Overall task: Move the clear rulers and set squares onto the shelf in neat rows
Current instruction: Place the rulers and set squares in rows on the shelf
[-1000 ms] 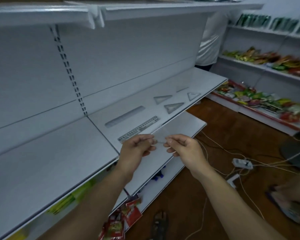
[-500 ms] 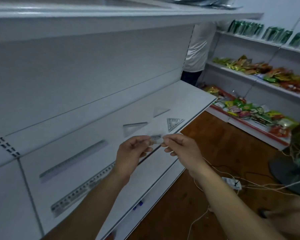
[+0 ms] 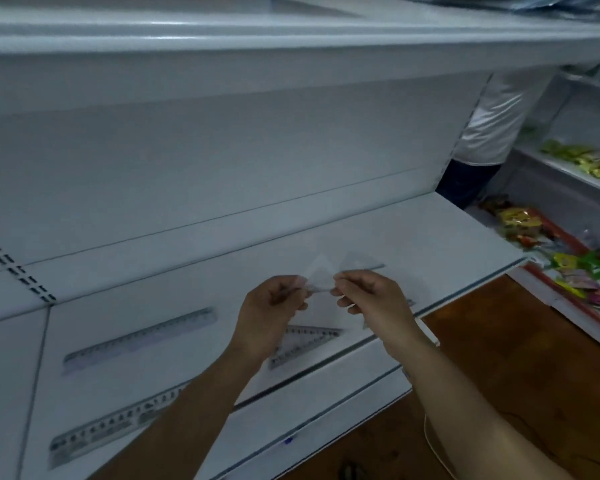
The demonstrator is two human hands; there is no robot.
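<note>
- I am watching both forearms reaching in from the near side, with the left hand (image 3: 271,306) and right hand (image 3: 371,299) meeting above the shelf (image 3: 447,237).
- Each hand is pinching one end of a small clear piece (image 3: 318,285) with curled fingertips. It is hanging between them, too blurred for me to name.
- A set square (image 3: 305,341) is lying flat just beneath the left hand.
- The far ruler (image 3: 139,337) and near ruler (image 3: 111,424) are lying further left.
</note>
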